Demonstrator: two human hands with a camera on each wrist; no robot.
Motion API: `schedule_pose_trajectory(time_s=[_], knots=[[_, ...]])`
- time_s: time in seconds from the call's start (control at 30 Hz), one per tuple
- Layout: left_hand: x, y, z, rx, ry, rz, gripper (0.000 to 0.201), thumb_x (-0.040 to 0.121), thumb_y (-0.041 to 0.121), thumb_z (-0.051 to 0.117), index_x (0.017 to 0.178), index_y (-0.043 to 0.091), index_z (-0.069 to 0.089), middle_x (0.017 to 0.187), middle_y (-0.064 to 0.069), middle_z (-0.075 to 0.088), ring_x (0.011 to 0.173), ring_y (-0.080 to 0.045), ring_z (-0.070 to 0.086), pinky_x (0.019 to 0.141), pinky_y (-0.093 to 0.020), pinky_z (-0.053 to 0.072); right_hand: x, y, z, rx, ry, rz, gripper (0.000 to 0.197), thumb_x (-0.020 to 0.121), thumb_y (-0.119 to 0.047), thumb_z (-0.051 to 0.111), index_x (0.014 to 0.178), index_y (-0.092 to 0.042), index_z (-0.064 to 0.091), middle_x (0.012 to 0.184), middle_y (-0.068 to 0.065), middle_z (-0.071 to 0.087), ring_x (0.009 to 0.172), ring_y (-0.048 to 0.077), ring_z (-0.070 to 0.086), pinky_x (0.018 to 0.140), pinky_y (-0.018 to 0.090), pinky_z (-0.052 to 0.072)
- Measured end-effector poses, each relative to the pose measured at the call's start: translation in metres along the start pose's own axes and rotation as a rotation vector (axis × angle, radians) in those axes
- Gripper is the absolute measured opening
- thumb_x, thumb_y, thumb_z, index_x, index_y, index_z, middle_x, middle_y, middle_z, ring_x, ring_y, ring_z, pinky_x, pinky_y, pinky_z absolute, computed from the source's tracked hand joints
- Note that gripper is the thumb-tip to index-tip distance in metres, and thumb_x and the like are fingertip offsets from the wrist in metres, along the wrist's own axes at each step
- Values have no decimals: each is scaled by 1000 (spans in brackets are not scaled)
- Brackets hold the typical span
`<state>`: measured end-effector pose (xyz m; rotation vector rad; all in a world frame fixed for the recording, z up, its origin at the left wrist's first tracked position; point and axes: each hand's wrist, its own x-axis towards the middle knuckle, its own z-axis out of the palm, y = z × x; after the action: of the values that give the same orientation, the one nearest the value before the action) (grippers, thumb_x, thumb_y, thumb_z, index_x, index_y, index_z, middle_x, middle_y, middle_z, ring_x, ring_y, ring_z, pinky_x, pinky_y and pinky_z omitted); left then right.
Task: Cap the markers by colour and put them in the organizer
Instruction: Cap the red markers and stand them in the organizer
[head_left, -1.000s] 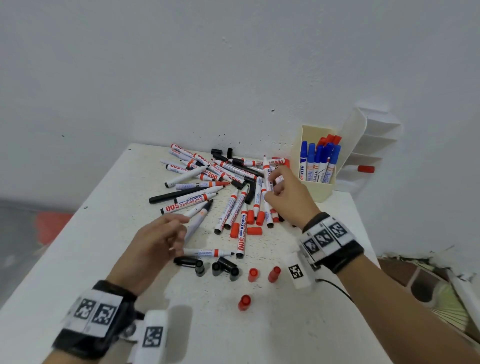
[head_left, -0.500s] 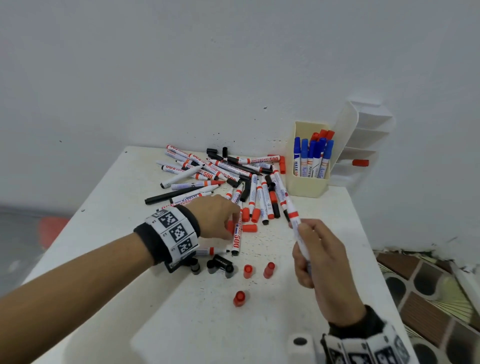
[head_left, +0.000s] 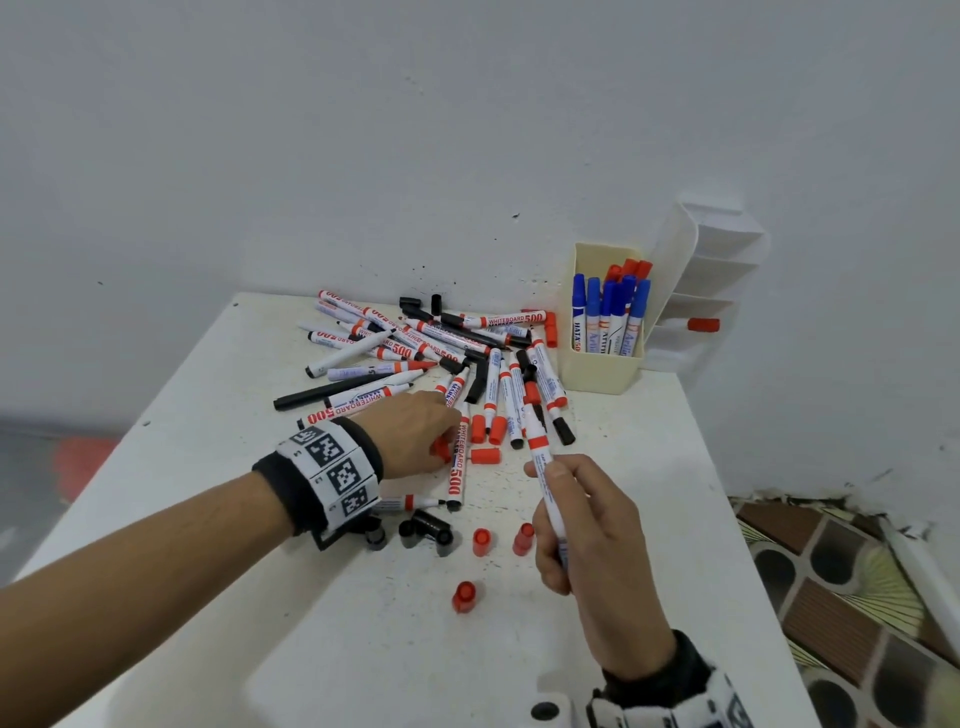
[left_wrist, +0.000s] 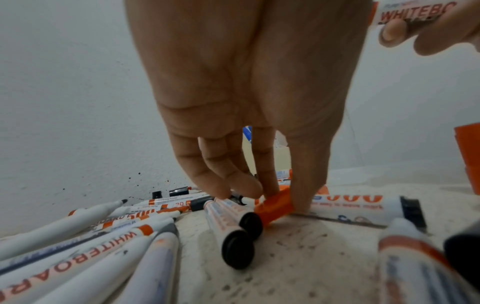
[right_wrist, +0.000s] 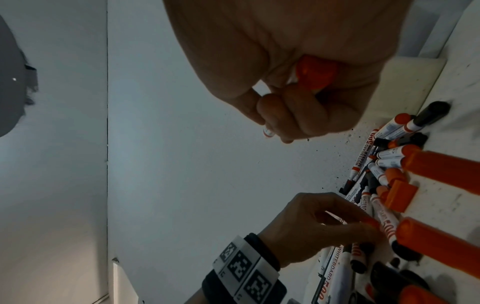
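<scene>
- Right hand wrapped around a white whiteboard marker with a red band, barrel tilted up and away, clear of the table; its uncapped tip points toward the pile.
- Left hand, left of the right hand, reaches down to the tabletop; thumb and fingers pinch a loose red plastic cap lying against a marker on the table.
- Pile of loose red and black whiteboard markers just beyond the left hand, many uncapped.
- Loose red caps and black caps on the white table between and below both hands.
- Cream plastic organizer box far beyond the right hand, holding upright blue-capped markers plus some red-capped ones behind.
- White tiered shelf unit just right of the box, by the wall.
</scene>
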<state>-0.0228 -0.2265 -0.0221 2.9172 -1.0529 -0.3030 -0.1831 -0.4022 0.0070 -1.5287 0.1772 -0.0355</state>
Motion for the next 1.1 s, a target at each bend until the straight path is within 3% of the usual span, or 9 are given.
schedule_pose_trajectory(time_s=[0.13,0.23,0.3,0.37,0.47,0.57,0.93,1.1], knots=[[-6,-7,-10,-103,127,-23,23,92,40,60,98,20,68,98,6,62,86,-12,59,75,-29,50,1,1,1,-39,2,-5,22,101,-22,44,90,-11,59,57,10,37,44,19,28,39,21,27],[-16,-8,-24,-673,301,-100,16,90,28,67,88,13,67,81,5,72,75,-9,67,70,-25,55,-1,0,3,-74,-5,-7,20,101,-23,44,91,-14,59,56,9,40,45,20,32,39,21,29],[-25,2,-35,-1091,411,-122,10,92,15,66,93,6,66,76,-2,74,71,-12,70,66,-22,54,-2,-2,6,-106,-23,-19,19,101,-25,44,93,-18,60,56,7,44,45,19,34,38,21,31],[-35,13,-44,-1294,492,-94,13,92,11,62,100,1,65,76,-6,74,69,-15,70,68,-24,56,-4,-3,9,-130,-46,-29,19,102,-27,43,99,-24,62,56,5,46,45,15,35,38,21,31],[-44,27,-46,-1369,571,-37,23,87,18,64,99,-1,67,82,-11,75,74,-21,70,72,-30,59,-7,-4,15,-121,-78,-33,20,101,-27,44,109,-29,62,57,3,45,44,10,35,39,21,31],[-50,37,-45,-1411,593,-25,25,85,19,66,92,-4,65,82,-14,74,74,-24,71,72,-32,60,-10,-2,19,-125,-85,-40,21,101,-26,45,113,-24,62,56,0,46,41,5,37,39,19,32],[-59,60,-38,-1436,533,39,13,89,12,62,79,3,58,77,-5,73,68,-15,67,66,-21,52,-11,-2,27,-67,-22,-113,17,100,-26,48,97,-24,64,52,0,42,41,7,33,40,18,28],[-64,58,-32,-1426,521,39,9,92,7,58,85,2,59,81,-4,74,71,-13,69,67,-19,53,-9,-4,26,-51,-82,-62,14,99,-25,50,98,-19,62,54,5,50,40,8,37,39,19,31]])
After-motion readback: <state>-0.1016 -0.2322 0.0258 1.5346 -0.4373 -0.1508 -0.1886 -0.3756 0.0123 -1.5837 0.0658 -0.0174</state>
